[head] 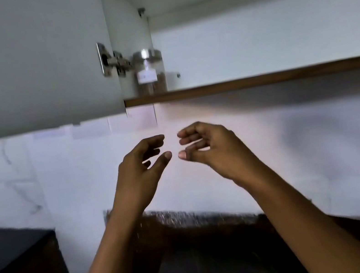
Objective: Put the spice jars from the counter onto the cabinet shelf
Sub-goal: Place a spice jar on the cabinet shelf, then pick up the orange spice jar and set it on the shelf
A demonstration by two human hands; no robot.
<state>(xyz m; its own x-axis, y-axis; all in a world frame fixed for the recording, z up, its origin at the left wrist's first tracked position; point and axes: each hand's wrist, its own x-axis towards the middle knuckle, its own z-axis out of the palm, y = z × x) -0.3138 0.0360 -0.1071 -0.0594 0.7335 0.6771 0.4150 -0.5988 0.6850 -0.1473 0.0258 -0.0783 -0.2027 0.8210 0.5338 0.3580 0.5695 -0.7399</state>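
One clear glass spice jar (149,71), round steel lid, white label, brown contents, upright on brown wooden cabinet shelf (260,79), above both hands. Left hand (141,169), right hand (210,150) empty, fingers loosely curled, fingertips near, apart. Metal hinge (113,62) above left hand.

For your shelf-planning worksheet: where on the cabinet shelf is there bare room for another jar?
The shelf looks bare everywhere right of the spice jar. The left end is crowded: the jar sits against the door hinge. Both hands are empty below.
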